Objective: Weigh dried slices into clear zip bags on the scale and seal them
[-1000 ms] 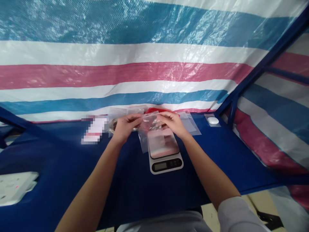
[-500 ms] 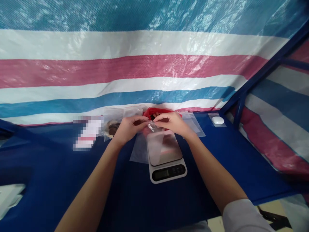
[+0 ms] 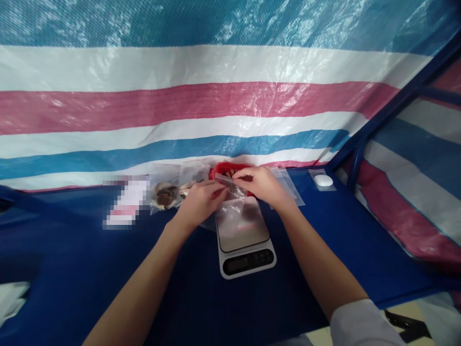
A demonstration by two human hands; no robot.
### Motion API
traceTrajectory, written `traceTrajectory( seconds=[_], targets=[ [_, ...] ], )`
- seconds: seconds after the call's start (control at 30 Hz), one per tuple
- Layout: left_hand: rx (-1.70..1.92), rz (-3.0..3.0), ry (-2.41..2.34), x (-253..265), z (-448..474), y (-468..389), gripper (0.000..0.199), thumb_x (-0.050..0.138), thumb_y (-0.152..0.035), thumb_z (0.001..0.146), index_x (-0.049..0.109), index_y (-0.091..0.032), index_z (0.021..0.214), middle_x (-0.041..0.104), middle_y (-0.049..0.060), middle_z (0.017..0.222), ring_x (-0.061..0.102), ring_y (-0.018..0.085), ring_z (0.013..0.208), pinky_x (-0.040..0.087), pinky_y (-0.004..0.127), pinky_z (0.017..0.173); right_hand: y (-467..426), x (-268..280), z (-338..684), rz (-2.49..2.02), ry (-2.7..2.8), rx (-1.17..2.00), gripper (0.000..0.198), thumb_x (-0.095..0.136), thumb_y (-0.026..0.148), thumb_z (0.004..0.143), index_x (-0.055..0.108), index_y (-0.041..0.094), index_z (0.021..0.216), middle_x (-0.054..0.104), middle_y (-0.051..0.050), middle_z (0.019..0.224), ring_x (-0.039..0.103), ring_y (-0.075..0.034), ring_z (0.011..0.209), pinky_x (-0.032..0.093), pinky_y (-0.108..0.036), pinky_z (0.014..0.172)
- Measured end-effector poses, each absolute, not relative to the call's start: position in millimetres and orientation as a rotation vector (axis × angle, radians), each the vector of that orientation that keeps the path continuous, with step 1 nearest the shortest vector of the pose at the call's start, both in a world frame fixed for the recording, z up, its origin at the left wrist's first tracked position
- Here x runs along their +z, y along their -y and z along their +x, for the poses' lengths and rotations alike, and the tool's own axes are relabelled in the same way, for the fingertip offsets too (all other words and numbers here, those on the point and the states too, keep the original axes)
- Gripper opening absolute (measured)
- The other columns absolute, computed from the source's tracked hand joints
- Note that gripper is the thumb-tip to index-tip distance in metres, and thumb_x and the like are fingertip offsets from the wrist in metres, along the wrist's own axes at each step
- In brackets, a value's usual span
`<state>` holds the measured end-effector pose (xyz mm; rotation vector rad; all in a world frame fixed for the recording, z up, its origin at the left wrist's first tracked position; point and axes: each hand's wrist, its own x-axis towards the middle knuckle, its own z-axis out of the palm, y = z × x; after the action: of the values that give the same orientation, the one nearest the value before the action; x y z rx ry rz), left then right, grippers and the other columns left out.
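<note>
Clear bag (image 3: 236,190), one: between the two hands, over the far part of the scale (image 3: 248,235); whether it touches, I cannot tell. Thin, creased, glossy, see-through; no contents made out. Left hand (image 3: 200,201): grip nearly closed, thumb and fingers pinching the bag's left side. Right hand (image 3: 260,181): likewise pinched, at the far right edge. Judged complete: two filled bags (image 3: 165,196), far left on the counter (image 3: 345,230), brown pieces inside. Judged unfinished: the bag in hand, seemingly unfilled. Remaining stock: red bag (image 3: 219,168), far side, pieces inside; flat bags (image 3: 290,187), right, apparently unused.
</note>
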<state>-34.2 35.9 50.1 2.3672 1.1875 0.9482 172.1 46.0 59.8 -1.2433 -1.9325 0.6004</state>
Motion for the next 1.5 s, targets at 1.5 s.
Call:
traceTrajectory(
  seconds=[1.5],
  targets=[
    [0.690,2.146,-1.423,69,-46,-34,0.039,0.064,-0.045,0.085,0.065,-0.020,0.056,0.056,0.000,0.050,0.047,0.013,0.049,0.034,0.027,0.050,-42,66,186,-1.263,1.749,1.208,0.006,0.070,0.021,0.076,0.075,0.019,0.073,0.074,-0.003,0.072,0.069,-0.015,0.058,0.054,-0.021,0.050]
  ],
)
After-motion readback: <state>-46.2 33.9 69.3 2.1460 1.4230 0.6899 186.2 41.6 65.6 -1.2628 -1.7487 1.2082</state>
